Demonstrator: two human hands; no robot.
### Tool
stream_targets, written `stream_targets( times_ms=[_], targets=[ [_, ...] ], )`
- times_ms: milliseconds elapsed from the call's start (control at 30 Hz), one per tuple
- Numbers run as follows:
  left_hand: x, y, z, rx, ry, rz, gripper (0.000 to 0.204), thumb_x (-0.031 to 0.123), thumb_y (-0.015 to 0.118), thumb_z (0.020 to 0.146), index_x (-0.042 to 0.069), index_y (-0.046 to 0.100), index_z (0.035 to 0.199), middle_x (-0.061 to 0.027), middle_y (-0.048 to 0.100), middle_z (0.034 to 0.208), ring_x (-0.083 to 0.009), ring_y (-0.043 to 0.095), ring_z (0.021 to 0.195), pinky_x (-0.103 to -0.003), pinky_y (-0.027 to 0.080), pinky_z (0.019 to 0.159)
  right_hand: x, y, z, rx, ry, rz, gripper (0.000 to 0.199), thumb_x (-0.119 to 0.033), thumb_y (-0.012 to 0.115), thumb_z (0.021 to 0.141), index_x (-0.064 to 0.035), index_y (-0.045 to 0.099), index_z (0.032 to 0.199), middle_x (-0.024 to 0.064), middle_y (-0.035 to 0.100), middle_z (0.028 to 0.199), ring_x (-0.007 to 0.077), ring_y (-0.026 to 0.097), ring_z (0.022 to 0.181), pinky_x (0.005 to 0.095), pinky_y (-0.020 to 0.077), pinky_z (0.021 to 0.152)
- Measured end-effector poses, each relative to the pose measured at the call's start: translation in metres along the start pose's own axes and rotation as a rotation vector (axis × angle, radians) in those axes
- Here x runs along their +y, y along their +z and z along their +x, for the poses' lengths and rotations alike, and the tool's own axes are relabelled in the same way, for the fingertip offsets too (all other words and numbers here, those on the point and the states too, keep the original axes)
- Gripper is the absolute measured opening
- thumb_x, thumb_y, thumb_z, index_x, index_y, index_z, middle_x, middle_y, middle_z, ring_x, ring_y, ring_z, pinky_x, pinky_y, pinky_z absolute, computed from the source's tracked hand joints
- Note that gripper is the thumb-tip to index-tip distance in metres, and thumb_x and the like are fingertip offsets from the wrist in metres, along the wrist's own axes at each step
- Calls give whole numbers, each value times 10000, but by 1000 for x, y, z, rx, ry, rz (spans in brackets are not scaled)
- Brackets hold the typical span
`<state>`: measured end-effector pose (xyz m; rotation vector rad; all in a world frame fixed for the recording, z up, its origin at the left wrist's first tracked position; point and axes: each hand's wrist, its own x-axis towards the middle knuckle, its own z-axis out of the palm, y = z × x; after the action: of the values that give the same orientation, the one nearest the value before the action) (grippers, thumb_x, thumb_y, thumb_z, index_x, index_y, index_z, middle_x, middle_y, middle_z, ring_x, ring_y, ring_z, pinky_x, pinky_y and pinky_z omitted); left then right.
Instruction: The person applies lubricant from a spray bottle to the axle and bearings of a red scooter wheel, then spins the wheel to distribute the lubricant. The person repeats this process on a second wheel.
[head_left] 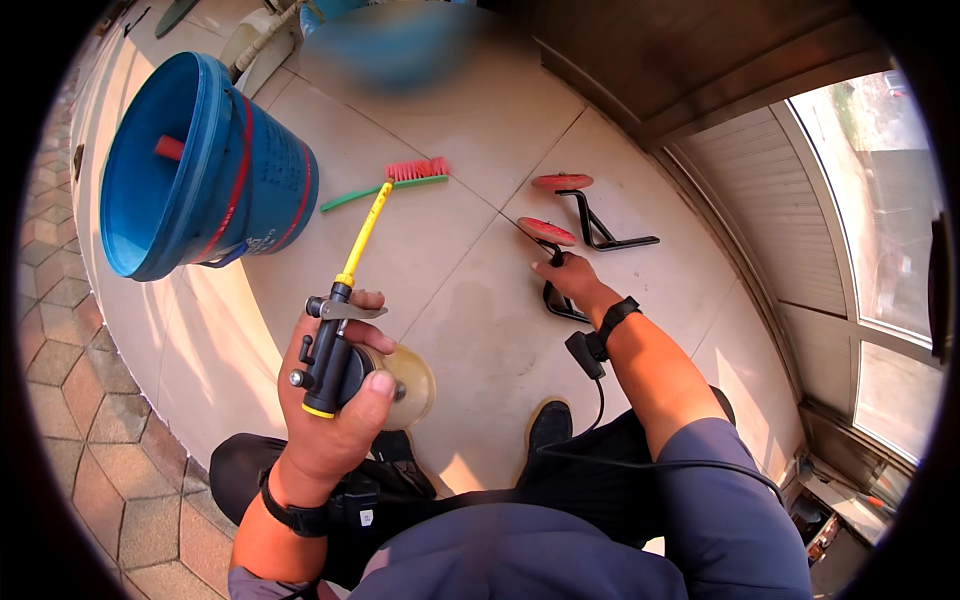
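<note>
Blue plastic bucket (205,165) with a red band lay tipped on its side on the pale tiled floor (480,300), far left. Beside it lay a pink-bristled brush with a green handle (395,182). The left hand (335,400) was clenched around a black spray gun with a yellow nozzle (335,320). Further right, the right hand (570,280) gripped a black bent metal stand with a red disc (547,240), resting on the floor; a second like stand (590,210) sat just beyond.

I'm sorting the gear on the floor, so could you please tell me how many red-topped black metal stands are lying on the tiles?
2. One red-topped black metal stand lies farther out on the tiles, untouched; the other is nearer, with the right hand gripping its black frame. None seems hidden.
</note>
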<state>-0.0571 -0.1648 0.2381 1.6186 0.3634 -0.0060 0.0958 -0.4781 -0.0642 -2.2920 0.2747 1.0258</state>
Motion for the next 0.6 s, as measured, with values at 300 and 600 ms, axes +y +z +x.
stream_targets(
  times_ms=[300, 600],
  targets=[
    [4, -12, -5, -32, 41, 55, 590, 124, 698, 799, -17, 506, 1339, -128, 613, 1275, -132, 627, 969, -286, 512, 843, -28, 6, -13, 155, -356, 133, 286, -262, 619, 966, -13, 668, 1096, 66, 686, 863, 144, 600, 744, 326, 494, 682],
    [23, -18, -1, -191, -17, -235, 573, 195, 742, 744, -8, 575, 1254, -155, 621, 1221, -176, 651, 963, -340, 515, 904, -137, -87, -134, 254, -937, 166, 402, -33, 762, 855, -17, 633, 1236, 141, 707, 1196, 238, 674, 1098, 334, 542, 922]
  ],
)
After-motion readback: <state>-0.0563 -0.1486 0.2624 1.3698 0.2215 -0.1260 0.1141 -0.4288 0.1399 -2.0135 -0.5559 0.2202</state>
